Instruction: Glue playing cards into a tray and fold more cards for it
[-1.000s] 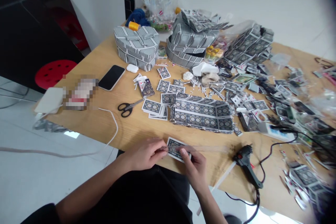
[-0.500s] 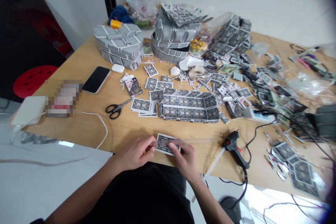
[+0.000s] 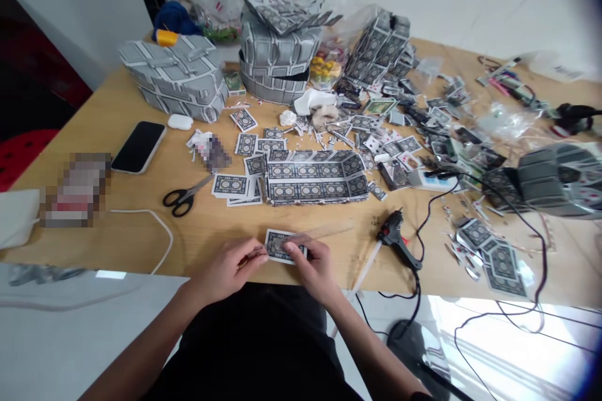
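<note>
Near the table's front edge, a dark-patterned playing card (image 3: 277, 249) lies between my two hands, back side up. My right hand (image 3: 313, 263) is closed at the card's right end, its thumb pressing on the card's face. A long, thin see-through strip (image 3: 332, 230) sticks out rightward from beside the right fingers; its kind is unclear. At the card's left edge, my left hand (image 3: 235, 266) is closed in a pinch, and what sits between its fingertips is too small to name. Just beyond stands an open tray made of playing cards (image 3: 317, 191).
Black scissors (image 3: 181, 200) and loose cards (image 3: 230, 186) lie to the left, near a phone (image 3: 139, 147). A glue gun (image 3: 397, 238) with a trailing cord rests on the right. Card-covered boxes (image 3: 174, 78) stand behind. Card scraps (image 3: 376, 125) litter the back right.
The camera view has turned to the right, so the tabletop things appear farther left. Both hands stay at the card, and the see-through strip now slants upward to the right.
</note>
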`<state>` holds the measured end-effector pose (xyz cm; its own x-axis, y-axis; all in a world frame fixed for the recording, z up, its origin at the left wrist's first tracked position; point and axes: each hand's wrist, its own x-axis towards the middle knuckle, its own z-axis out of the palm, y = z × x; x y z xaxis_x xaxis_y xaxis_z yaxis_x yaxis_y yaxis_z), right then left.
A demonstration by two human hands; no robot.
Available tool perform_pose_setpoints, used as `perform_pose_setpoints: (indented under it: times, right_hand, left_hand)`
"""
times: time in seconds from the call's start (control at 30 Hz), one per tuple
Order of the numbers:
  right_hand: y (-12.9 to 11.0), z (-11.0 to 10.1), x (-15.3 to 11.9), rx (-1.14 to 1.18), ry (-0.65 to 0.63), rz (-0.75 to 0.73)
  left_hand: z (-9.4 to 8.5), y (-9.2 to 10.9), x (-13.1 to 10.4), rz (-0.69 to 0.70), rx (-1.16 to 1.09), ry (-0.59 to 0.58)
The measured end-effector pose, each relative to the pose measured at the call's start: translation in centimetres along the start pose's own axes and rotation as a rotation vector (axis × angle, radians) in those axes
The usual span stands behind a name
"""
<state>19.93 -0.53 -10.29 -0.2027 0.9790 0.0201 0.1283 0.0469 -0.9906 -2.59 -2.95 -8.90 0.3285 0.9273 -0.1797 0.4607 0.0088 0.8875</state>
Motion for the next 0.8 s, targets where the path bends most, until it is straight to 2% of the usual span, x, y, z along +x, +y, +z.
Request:
perform_pose_setpoints:
  times: [0.2, 0.37, 0.5, 0.63, 0.8]
  right_hand:
    - [0.3, -0.2, -0.2, -0.012, -0.014, -0.009]
    - [-0.3, -0.5, -0.3, 0.037, -0.036, 0.001]
    - [-0.5, -0.8, -0.2, 0.046, -0.022, 0.023]
    - [-0.3, -0.9, -0.1, 0.055, 0.012, 0.043]
    - [-0.3, -0.6, 0.0, 0.052, 0.037, 0.041]
  left_hand:
    - [0.5, -0.1, 0.1, -0.062, -0.035, 0.103]
    - [0.7, 0.1, 0.1, -0.138, -0.34, 0.201]
    - [1.7, 0.3, 0.1, -0.185, -0.509, 0.233]
    - [2.7, 0.6, 0.3, -0.179, -0.543, 0.278]
    - [2.5, 0.7, 0.4, -0.147, -0.5, 0.285]
